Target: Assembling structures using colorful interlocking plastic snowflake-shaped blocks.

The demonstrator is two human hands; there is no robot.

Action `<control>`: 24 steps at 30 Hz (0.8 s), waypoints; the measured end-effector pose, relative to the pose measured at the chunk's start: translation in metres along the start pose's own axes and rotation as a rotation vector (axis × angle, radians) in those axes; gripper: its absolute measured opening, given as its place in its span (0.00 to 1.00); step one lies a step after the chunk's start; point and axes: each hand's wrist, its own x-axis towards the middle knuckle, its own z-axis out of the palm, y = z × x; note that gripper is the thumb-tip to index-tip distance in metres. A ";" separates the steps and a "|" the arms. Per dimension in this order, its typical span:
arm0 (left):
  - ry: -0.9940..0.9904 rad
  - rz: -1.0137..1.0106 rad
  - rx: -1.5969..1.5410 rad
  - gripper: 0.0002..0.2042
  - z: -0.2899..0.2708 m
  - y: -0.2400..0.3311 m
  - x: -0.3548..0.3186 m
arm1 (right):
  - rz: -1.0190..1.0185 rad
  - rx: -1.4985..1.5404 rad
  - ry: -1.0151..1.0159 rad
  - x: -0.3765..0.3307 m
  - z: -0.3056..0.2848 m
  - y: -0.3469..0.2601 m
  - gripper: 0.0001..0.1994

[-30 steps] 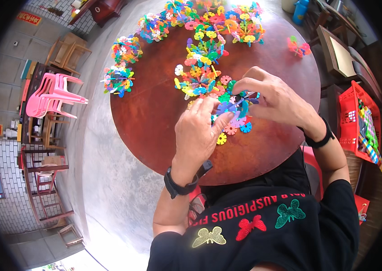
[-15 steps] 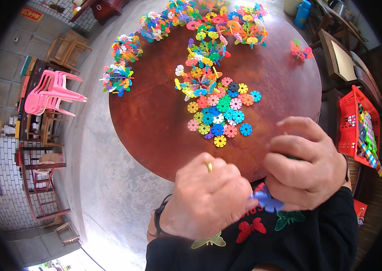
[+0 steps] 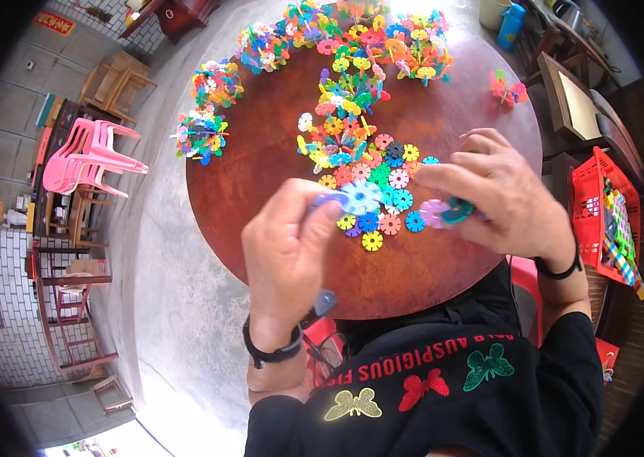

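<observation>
My left hand [image 3: 287, 240] is closed, thumb against fingers, on joined snowflake discs: a light blue disc [image 3: 361, 197] beside a blue-violet one, partly covered by the fingers. To the right, my right hand [image 3: 501, 194] is closed around a lilac disc [image 3: 434, 214] and a dark green disc [image 3: 457, 210]; how these two connect is hidden by the fingers. Its index finger stretches leftward over the table. Beneath and beyond both hands lies a loose pile of notched discs, among them a yellow disc [image 3: 371, 241] at the near edge and a pink disc [image 3: 389, 224].
The round brown table [image 3: 261, 152] carries several multicoloured disc balls [image 3: 217, 84] along its far left edge. A longer disc cluster [image 3: 345, 91] runs behind the pile. A small red-pink disc piece [image 3: 508, 90] sits far right. Beside the table is a red basket [image 3: 587, 198] with building pieces.
Both hands have risen from near my body out over the table and moved apart. The light blue disc in the left and the lilac disc in the right now show.
</observation>
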 end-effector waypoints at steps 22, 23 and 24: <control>0.117 0.447 0.071 0.12 -0.014 0.014 -0.042 | -0.167 -0.194 0.357 -0.018 -0.014 -0.040 0.12; 0.507 0.508 0.036 0.13 -0.040 0.002 -0.054 | 0.095 -0.325 0.239 -0.030 -0.053 -0.054 0.14; 0.419 0.525 -0.220 0.11 -0.056 0.014 -0.046 | 0.100 -0.396 0.290 -0.040 -0.070 -0.054 0.17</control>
